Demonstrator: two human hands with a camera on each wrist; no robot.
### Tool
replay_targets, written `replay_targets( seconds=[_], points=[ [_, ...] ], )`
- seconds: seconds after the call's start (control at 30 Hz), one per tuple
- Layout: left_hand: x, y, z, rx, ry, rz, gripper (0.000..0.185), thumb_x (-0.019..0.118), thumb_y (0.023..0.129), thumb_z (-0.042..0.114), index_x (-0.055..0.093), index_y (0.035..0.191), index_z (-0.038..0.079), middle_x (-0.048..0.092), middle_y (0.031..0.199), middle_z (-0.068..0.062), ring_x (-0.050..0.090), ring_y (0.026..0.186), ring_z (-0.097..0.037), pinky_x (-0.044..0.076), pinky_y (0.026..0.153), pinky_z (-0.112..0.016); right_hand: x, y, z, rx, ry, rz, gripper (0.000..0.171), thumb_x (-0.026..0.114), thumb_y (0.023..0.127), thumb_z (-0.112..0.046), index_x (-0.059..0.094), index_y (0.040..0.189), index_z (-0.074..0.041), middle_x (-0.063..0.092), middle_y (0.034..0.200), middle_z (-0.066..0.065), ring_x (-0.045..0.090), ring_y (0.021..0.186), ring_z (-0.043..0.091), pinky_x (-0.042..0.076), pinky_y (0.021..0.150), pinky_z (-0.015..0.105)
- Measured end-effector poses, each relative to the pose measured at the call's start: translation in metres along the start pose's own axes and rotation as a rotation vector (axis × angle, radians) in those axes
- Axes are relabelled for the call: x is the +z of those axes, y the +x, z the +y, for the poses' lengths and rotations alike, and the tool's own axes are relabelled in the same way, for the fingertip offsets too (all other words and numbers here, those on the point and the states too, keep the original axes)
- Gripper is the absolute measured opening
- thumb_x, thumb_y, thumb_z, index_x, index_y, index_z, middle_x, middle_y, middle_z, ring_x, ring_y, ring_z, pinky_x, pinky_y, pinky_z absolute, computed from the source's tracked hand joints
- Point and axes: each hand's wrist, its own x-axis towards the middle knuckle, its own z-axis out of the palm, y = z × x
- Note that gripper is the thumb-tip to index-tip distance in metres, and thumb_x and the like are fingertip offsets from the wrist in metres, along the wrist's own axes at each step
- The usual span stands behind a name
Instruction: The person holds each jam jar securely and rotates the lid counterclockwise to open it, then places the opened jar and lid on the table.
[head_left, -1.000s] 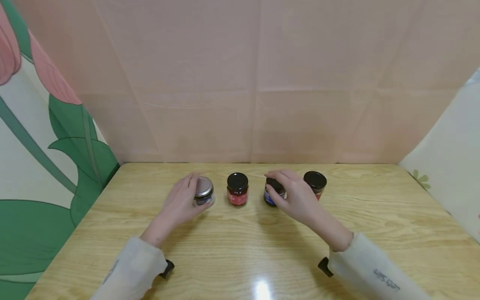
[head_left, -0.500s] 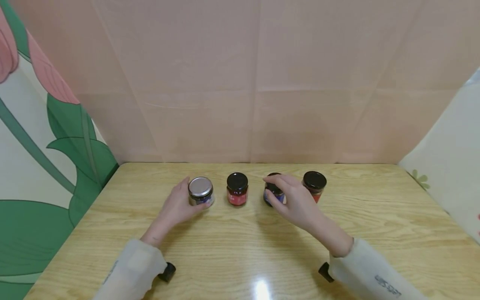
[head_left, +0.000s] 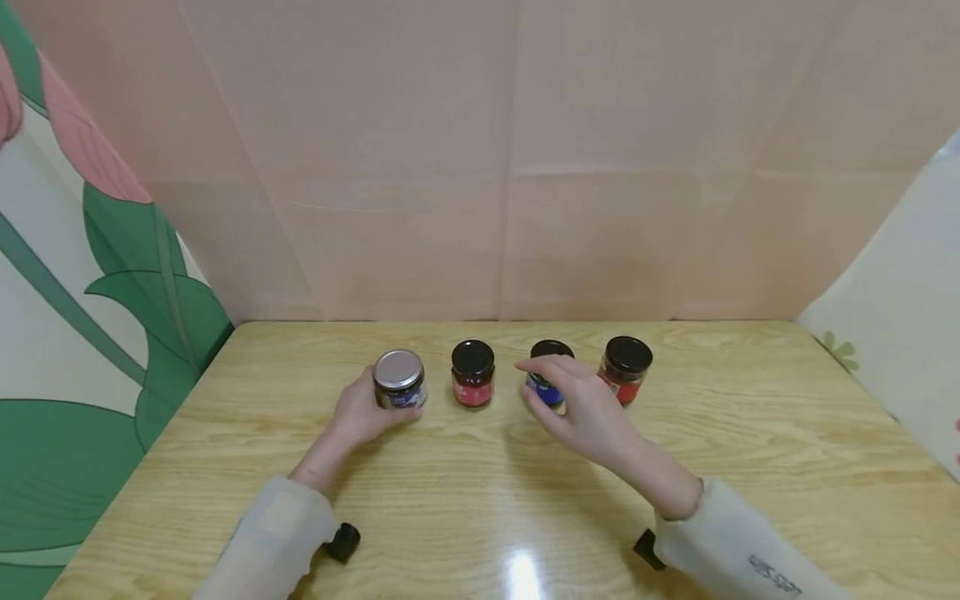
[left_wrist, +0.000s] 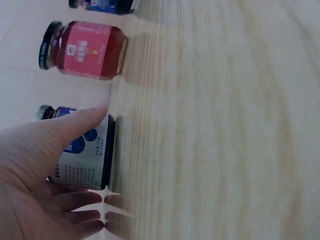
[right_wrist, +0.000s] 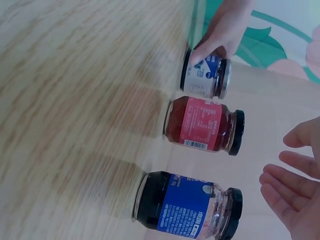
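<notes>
Left hand point(head_left: 358, 414) cupped with thumb extended; right hand point(head_left: 581, 407) open, fingers relaxed.

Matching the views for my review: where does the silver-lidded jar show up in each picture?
Head: silver-lidded jar stands at the left end of the row, with the left hand against it.
Left wrist: lower left, lying sideways in frame, thumb across its label.
Right wrist: top centre, fingertips on it.
Shared landmark: the red-labelled jar beside it.

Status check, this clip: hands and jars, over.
Left hand holds silver-lidded jar. Right hand open, just off blue-label jar. Nothing in the way.
</notes>
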Motion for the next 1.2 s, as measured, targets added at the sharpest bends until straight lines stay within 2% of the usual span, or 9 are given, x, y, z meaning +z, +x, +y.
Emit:
replay_targets(
  seconds=[0.23, 0.53, 0.8, 1.07, 1.2],
  points=[
    [0.002, 0.003, -0.005, 0.006, -0.018, 0.018, 0.088, 0.088, 0.066, 0.029, 0.043, 0.133, -0.006, 0.056, 0.129, -0.027, 0.051, 0.122, -0.043, 0.039, 0.105, -0.053, 0.001, 0.0, -0.004, 0.007, 0.008, -0.02, 0.026, 0.068, 0.085, -0.012, 0.066, 0.111, -0.007, 0.069, 0.107, 0.006, 0.066, 0.094, 0.019, 0.056, 0.071, 0.033],
    [0.007, 0.0, -0.011, -0.004, -0.091, 0.045, 0.089, 0.088, 0.067, 0.028, 0.041, 0.136, -0.003, 0.054, 0.133, -0.025, 0.048, 0.126, -0.041, 0.036, 0.108, -0.052, 0.005, -0.001, -0.006, 0.009, 0.018, -0.03, 0.024, 0.067, 0.086, -0.013, 0.067, 0.11, -0.008, 0.07, 0.106, 0.004, 0.065, 0.094, 0.017, 0.056, 0.07, 0.032],
    [0.012, -0.002, -0.016, 0.038, -0.112, 0.148, 0.08, 0.09, 0.063, 0.023, 0.05, 0.127, -0.001, 0.061, 0.123, -0.023, 0.055, 0.118, -0.038, 0.042, 0.103, -0.049, 0.006, -0.002, -0.008, 0.015, 0.028, -0.034, 0.024, 0.067, 0.086, -0.013, 0.067, 0.109, -0.008, 0.07, 0.106, 0.004, 0.065, 0.096, 0.018, 0.056, 0.072, 0.032],
    [0.011, -0.009, -0.011, 0.068, -0.136, 0.174, 0.074, 0.091, 0.059, 0.02, 0.048, 0.117, 0.001, 0.062, 0.118, -0.021, 0.058, 0.113, -0.036, 0.044, 0.099, -0.049, 0.008, -0.002, -0.01, 0.025, 0.036, -0.046, 0.022, 0.068, 0.086, -0.013, 0.068, 0.107, -0.009, 0.071, 0.107, 0.003, 0.065, 0.098, 0.018, 0.056, 0.075, 0.033],
    [0.007, -0.012, -0.005, 0.076, -0.155, 0.165, 0.072, 0.091, 0.06, 0.019, 0.045, 0.113, 0.002, 0.062, 0.118, -0.022, 0.057, 0.114, -0.037, 0.044, 0.1, -0.05, 0.01, -0.002, -0.01, 0.011, 0.037, -0.038, 0.022, 0.068, 0.086, -0.013, 0.068, 0.107, -0.009, 0.071, 0.106, 0.003, 0.065, 0.099, 0.018, 0.056, 0.076, 0.034]
  ],
)
